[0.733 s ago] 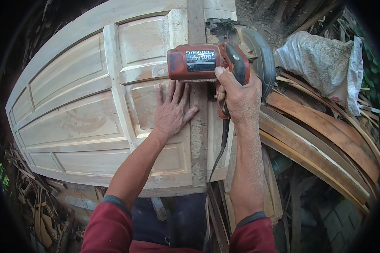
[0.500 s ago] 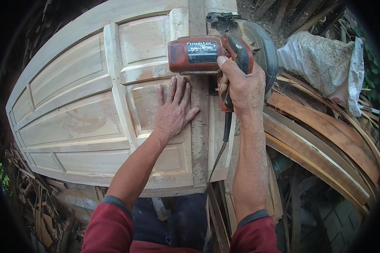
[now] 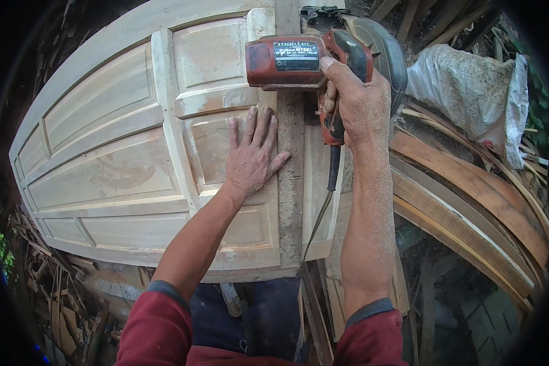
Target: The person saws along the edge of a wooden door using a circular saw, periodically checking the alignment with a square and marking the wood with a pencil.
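Observation:
My right hand (image 3: pixel 363 110), dusted with sawdust, is wrapped round the handle of a red and black circular saw (image 3: pixel 283 64). The saw rests across the far end of a pale panelled wooden door (image 3: pixel 128 210), its dark round guard to the right of my hand. A straight wooden strip (image 3: pixel 290 201) lies lengthwise on the door beside the saw. My left hand (image 3: pixel 250 158) lies flat on the door, fingers spread, its thumb touching the strip's edge. The saw's cord (image 3: pixel 319 222) hangs toward me. The blade is hidden.
Curved wooden offcuts (image 3: pixel 463 213) are stacked to the right of the door. Behind them stands a white woven sack (image 3: pixel 466 100) covered in sawdust. Scrap wood (image 3: pixel 61 305) litters the ground at the lower left.
The saw and my right hand have moved slightly farther away along the strip. My left hand stays in nearly the same place on the door.

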The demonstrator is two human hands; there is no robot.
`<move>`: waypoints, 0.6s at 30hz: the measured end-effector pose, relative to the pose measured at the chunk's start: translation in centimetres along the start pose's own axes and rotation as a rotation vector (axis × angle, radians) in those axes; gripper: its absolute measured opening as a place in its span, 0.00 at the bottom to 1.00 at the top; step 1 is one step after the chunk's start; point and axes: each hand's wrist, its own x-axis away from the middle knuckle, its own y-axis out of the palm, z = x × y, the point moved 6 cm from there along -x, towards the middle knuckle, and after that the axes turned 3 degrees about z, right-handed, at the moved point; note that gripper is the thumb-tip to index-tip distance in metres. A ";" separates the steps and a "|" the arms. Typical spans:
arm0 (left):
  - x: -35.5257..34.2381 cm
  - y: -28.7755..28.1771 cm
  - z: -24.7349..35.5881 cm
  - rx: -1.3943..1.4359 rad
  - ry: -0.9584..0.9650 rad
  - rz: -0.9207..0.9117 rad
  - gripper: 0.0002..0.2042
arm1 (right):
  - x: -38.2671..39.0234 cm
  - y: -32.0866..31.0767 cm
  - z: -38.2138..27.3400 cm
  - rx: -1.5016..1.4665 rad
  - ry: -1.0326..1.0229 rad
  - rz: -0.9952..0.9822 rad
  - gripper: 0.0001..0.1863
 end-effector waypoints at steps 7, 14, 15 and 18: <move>0.0 -0.1 0.0 0.028 0.006 0.019 0.40 | -1.0 0.7 -0.8 -0.075 0.040 -0.044 0.18; 0.0 0.0 0.0 0.033 0.002 0.006 0.40 | -2.6 1.2 -1.3 -0.173 0.014 -0.066 0.11; 0.0 0.1 0.0 0.044 0.000 0.007 0.40 | -2.9 1.3 -1.3 -0.170 0.015 -0.069 0.11; 0.1 0.1 0.0 0.033 0.006 0.002 0.40 | -3.6 1.5 -1.7 -0.178 -0.024 -0.072 0.11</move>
